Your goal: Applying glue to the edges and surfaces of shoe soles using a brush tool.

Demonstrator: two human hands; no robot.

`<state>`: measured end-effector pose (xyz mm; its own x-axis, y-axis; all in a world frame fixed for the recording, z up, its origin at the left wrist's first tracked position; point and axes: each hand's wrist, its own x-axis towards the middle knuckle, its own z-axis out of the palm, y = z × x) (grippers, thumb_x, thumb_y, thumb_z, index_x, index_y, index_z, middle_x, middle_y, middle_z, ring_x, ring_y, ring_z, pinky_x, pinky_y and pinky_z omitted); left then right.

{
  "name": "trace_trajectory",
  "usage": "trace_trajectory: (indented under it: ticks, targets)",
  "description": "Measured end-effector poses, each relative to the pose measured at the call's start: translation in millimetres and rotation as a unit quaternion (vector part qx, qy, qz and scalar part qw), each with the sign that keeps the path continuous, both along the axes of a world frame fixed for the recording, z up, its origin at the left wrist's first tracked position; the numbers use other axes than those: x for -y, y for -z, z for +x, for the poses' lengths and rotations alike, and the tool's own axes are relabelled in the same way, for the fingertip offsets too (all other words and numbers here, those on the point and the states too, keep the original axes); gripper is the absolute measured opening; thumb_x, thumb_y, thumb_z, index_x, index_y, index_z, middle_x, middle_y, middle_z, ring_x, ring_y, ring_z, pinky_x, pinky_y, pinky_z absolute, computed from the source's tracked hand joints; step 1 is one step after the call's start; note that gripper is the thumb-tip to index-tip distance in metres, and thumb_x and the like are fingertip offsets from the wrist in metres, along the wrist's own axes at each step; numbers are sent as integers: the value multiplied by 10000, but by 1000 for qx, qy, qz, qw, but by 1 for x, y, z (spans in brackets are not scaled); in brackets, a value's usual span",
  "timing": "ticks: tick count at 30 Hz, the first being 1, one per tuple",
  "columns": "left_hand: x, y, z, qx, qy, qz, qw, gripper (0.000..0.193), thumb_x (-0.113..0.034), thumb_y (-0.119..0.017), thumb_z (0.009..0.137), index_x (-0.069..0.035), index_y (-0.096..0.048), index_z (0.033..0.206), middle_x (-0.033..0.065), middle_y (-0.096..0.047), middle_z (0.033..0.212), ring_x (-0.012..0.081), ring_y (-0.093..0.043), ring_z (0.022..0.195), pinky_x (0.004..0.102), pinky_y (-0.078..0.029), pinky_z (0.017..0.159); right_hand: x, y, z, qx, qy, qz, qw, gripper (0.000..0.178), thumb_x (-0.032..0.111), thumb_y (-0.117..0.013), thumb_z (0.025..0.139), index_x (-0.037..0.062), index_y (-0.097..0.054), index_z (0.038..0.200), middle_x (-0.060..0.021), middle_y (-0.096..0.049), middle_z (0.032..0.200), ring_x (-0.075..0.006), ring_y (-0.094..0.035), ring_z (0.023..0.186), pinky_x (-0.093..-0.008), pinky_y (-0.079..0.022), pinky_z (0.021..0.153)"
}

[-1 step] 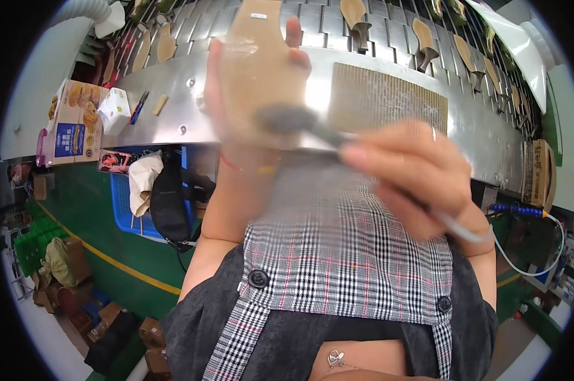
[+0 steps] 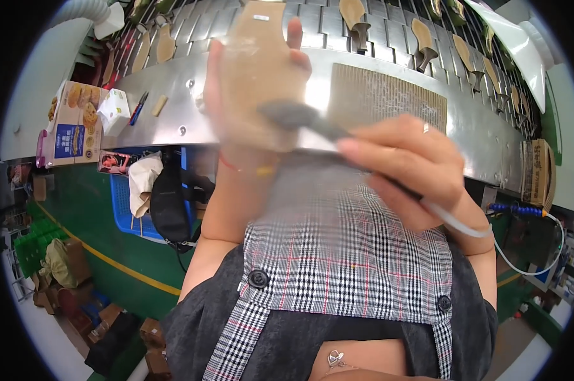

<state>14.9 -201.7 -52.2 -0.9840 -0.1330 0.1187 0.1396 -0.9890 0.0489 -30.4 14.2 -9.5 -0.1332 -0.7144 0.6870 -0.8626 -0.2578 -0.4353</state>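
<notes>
Over the bench, my left hand (image 2: 216, 79) is wrapped round a tan shoe sole (image 2: 261, 60) with a small white label at its far end. Its fingertips show along the right edge, while the palm is hidden behind. My right hand (image 2: 417, 165) grips a dark-headed brush (image 2: 290, 115) by its handle, the blurred head lying over the sole's near part. From the handle a pale thin hose (image 2: 455, 219) runs across my wrist. Below the sole is a smeared grey shape (image 2: 312, 184) that I cannot make out.
A conveyor of metal slats (image 2: 325, 28) carries several shoes beyond the steel bench (image 2: 153, 120). Ridged cardboard (image 2: 388, 95) lies to the right. Leftward are a tissue pack (image 2: 114, 111), a printed carton (image 2: 71, 136) and a blue crate (image 2: 125, 213). A blue jointed hose (image 2: 519, 209) stands right.
My right hand has shifted slightly left and up, and the brush head sits a little higher on the sole. The left hand stays in place.
</notes>
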Motion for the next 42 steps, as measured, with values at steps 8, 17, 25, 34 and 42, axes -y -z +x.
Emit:
trace_trajectory:
  ticks: [8,17,25,34,42]
  targets:
    - [4,13,2,-13,93,9,996,666,-406,-380,1011,45,-238,1480,285,-270,1471,317,-384,1267,393,-432,956,-5,-16,-12,7,19,70,997,304,8,-688,710,-17,-724,1011,-177,-689,885,-282,-679,728,-336,-553,614]
    - [-2,3,6,57,140,26,988,804,-563,-382,986,41,-232,1496,309,-284,1493,386,-486,1242,436,-480,994,-14,-14,-30,56,-5,73,996,230,151,-640,808,27,-742,972,-187,-712,874,-279,-690,723,-340,-553,620]
    - [-9,-12,19,73,165,-35,983,873,-634,-312,975,47,-197,1510,288,-139,1571,400,-266,1431,468,-349,1128,-18,-20,-39,73,4,72,995,260,211,-627,776,44,-762,923,-176,-714,853,-270,-684,698,-336,-527,590]
    - [-15,-20,32,97,152,-58,982,935,-685,-281,951,55,-174,1513,272,-192,1564,412,-174,1459,517,-243,1163,-28,-35,-35,125,-47,104,986,244,240,-633,751,51,-764,831,-159,-708,828,-259,-668,687,-329,-505,605]
    - [-10,-19,40,62,156,-60,984,970,-711,-267,940,54,-133,1521,269,-180,1571,411,-175,1460,496,-156,1199,-28,-36,-37,87,-18,84,993,233,274,-654,753,82,-769,816,-148,-707,808,-231,-660,666,-313,-496,584]
